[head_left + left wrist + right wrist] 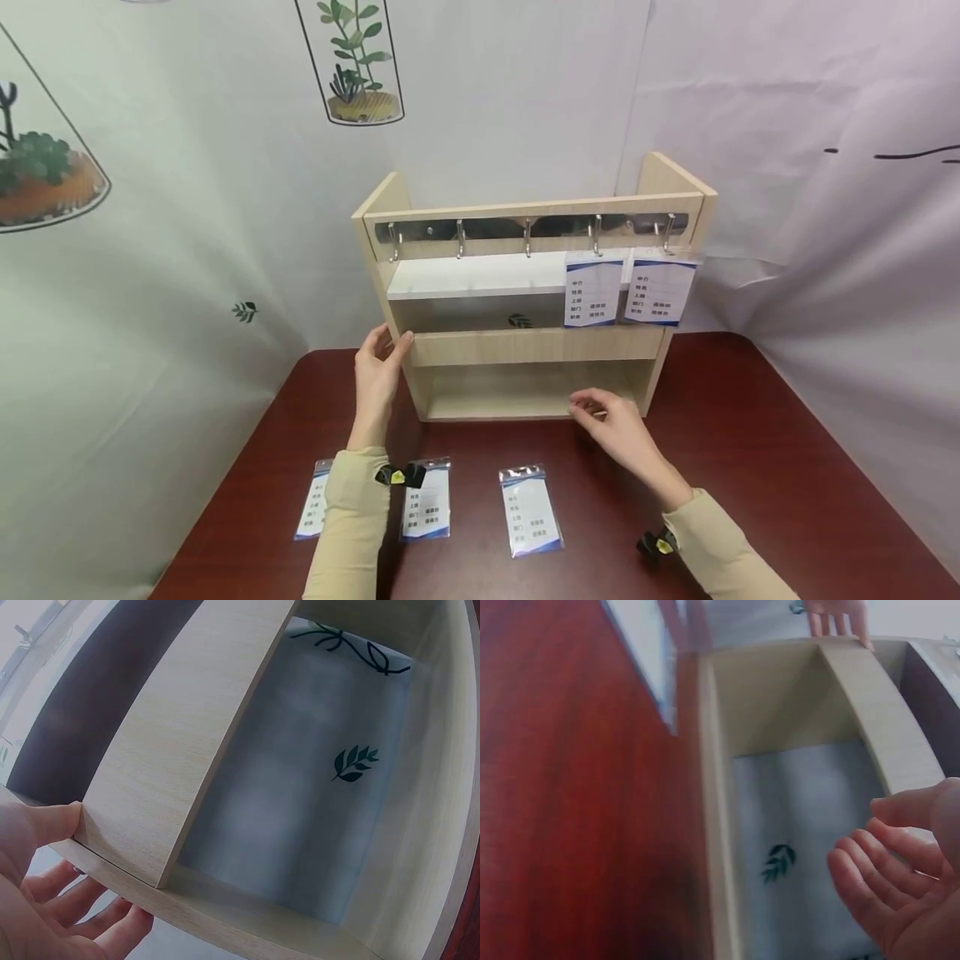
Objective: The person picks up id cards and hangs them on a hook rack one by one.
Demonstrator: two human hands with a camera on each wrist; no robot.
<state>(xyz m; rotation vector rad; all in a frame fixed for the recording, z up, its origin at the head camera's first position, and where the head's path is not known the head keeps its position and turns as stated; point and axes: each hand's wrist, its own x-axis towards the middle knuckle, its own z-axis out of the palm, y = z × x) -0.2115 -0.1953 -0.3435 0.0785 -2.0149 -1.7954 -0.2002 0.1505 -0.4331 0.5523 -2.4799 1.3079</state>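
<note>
A pale wooden shelf rack [525, 347] with a metal hook strip [495, 231] stands upright on the table. My left hand [377, 375] grips its left side panel, thumb at the front crossbar [161, 750] and fingers round the outer face. In front of the lower opening hovers my right hand [617, 427], fingers loosely bent, holding nothing. Two clear-sleeved ID badges [592, 292] hang side by side from the two rightmost hooks; the other hooks are bare.
Three more badges lie face up on the dark red table [600, 533]: a left one [311, 504] partly behind the left sleeve, a middle one [426, 507] and a right one [531, 517]. A printed white cloth [495, 100] hangs behind the rack.
</note>
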